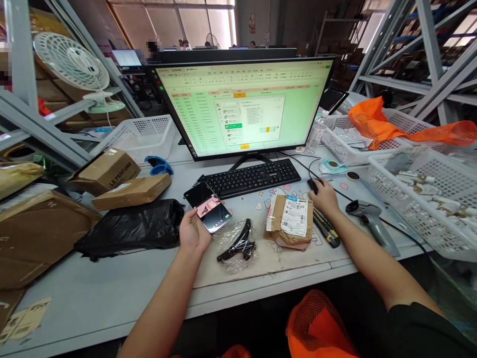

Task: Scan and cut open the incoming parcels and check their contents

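My left hand (194, 232) is closed around the lower left edge of a smartphone (208, 208), whose lit screen shows a pinkish picture. My right hand (323, 197) rests over a black computer mouse (313, 186), its fingers curled on it. Between my arms lies a glossy dark curved part (238, 244) on clear plastic wrap. A small taped carton (289, 222) with a white shipping label sits to its right. Partly beneath my right wrist, a yellow and black utility knife (326, 227) lies beside the carton. A black keyboard (253, 178) stands behind the phone.
A large monitor (246, 109) shows a spreadsheet with a chat window. A black plastic parcel (130, 227) and cardboard boxes (108, 171) crowd the left. To the right are a barcode scanner (372, 226) and white baskets (428, 196). A fan (70, 59) hangs on the left rack.
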Available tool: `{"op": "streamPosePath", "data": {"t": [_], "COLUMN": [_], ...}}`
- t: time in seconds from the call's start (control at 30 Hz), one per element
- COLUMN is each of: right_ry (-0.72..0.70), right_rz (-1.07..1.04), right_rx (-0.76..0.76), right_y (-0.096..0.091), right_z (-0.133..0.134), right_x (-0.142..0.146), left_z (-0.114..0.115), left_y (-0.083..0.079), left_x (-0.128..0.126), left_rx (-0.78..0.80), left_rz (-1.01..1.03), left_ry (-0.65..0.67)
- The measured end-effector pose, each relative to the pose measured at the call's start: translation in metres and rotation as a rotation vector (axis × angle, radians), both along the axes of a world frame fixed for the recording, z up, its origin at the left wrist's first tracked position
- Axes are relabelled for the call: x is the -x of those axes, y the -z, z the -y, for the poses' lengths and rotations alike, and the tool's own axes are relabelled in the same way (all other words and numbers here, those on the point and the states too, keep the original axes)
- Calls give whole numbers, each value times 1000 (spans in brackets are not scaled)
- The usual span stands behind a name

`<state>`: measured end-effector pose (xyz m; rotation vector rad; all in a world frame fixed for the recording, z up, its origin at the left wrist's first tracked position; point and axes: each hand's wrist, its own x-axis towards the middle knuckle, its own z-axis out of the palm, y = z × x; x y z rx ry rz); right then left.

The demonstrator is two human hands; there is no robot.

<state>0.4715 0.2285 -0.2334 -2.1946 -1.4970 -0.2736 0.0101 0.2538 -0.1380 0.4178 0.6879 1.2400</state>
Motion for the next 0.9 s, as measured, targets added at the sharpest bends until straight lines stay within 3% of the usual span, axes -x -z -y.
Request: {"op": "streamPosePath", "data": {"t": [0.9], "right_ry": [33], "right_rz": [3], "right_rx": [18], "right_y": [-9], "right_z": [3], "right_x": [7], "left_z": [0], "left_y": [-1], "left_x": [-1], "left_rx": [11], "left_rz": [-22], "left_ry": [-2]}}
